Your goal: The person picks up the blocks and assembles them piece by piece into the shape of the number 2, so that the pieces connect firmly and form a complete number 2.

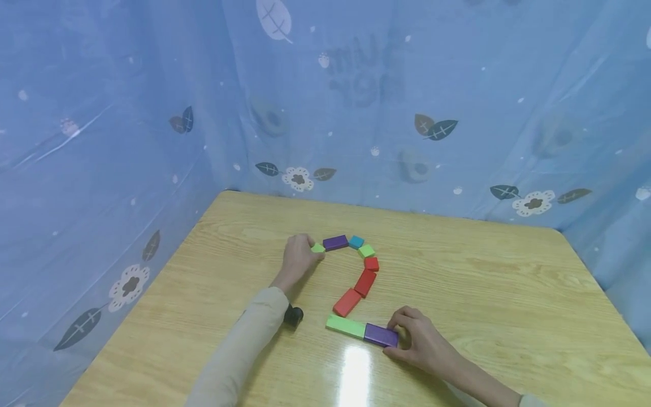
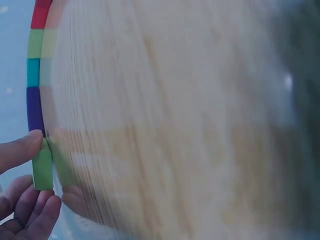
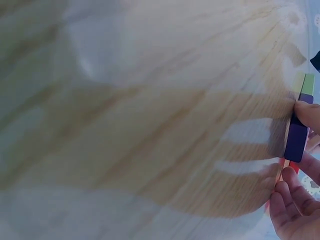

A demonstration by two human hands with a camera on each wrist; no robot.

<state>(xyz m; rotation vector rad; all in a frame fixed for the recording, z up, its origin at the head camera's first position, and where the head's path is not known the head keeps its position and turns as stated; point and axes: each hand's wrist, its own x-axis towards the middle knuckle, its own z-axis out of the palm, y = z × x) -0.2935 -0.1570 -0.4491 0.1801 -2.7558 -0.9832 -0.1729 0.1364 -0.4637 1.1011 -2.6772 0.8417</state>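
Observation:
Colored blocks form a question-mark-like curve on the wooden table, ending in a straight row at the near side. At the curve's far left end, my left hand [image 1: 299, 257] pinches a light green block [image 2: 43, 167] between thumb and fingers, right beside a purple block [image 1: 335, 243]. At the near right, my right hand [image 1: 419, 342] grips the end of another purple block [image 1: 380, 336], thumb on the near side and fingers on the far side. That block's left end meets a long green block [image 1: 346, 326]. Both held blocks are partly covered by fingers.
Between the two ends run a blue block [image 1: 356, 242], a small green block [image 1: 367, 251] and several red blocks [image 1: 365, 282]. A dark object [image 1: 293, 316] shows beside the left sleeve. Blue patterned curtains [image 1: 376, 113] hang along the edges of the table [image 1: 483, 271].

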